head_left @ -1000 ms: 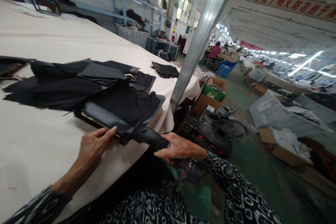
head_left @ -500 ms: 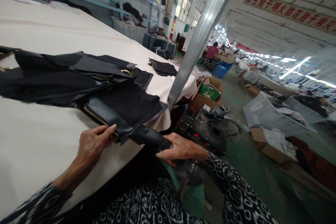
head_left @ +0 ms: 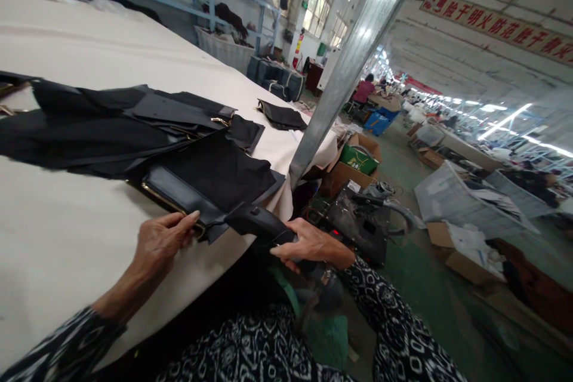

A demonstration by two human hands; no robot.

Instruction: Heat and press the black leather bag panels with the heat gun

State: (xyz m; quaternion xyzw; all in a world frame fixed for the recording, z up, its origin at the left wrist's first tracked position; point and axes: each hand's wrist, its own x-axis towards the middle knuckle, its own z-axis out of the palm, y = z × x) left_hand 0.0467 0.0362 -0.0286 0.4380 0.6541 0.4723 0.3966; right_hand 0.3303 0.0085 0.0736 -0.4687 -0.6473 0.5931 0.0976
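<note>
My left hand (head_left: 163, 239) pinches the near edge of a black fabric-and-leather piece (head_left: 215, 173), where a gold zipper (head_left: 163, 196) runs along the side. The piece lies flat at the pale table's edge. My right hand (head_left: 308, 245) is wrapped around a black handheld tool (head_left: 259, 221) with a flat, nozzle-like front. That front reaches the right corner of the piece; whether it presses on it I cannot tell. Beyond my left hand, a heap of similar black pieces (head_left: 102, 131) with gold zippers overlaps the worked one.
A metal post (head_left: 358, 54) rises slanting at the table's (head_left: 80, 239) right corner. Another black piece (head_left: 282, 114) lies near it. On the floor stand a black machine box (head_left: 358, 221) with a grey hose, a cardboard box (head_left: 338, 176) and white bins (head_left: 465, 197).
My right hand and the tool have shifted slightly to the right. My left hand keeps its pinch on the zipper edge. The camera view has moved a little.
</note>
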